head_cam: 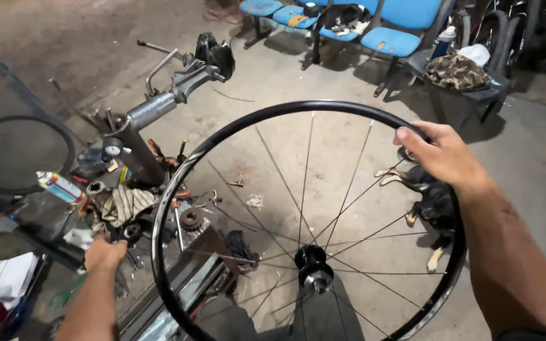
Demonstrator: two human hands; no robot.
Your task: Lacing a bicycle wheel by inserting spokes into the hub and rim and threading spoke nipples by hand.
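Head camera looks down on a bare bicycle wheel (304, 221), a black rim with thin steel spokes and a black hub (314, 268) low in its middle, standing upright in front of the person's dark-trousered lap. The right hand (440, 151) curls over the upper right of the rim, fingers wrapped round it and thumb on top, holding the wheel up. The left hand (103, 252) reaches down to the cluttered worktop (45, 221) at the left, just outside the rim's left edge; its fingers are closed among small metal parts, but what they pinch is hidden by the back of the hand, so I cannot tell.

Beside that hand lie a striped rag (124, 205), a rusty sprocket (191, 219) and a spray can (59, 187) with a coloured label. A grey repair stand (153, 110) rises from the worktop and slants up to a black clamp head (216, 53). A second dark wheel (17, 155) stands at the far left, and white paper (4, 278) lies at the lower left corner.

On the concrete floor (323, 82) behind the spokes a dark dog (428, 202) with tan legs lies on its side, right under the right wrist. Blue chairs (387, 35) line the far wall, with a camouflage cloth (456, 71) on a dark seat just beside them.
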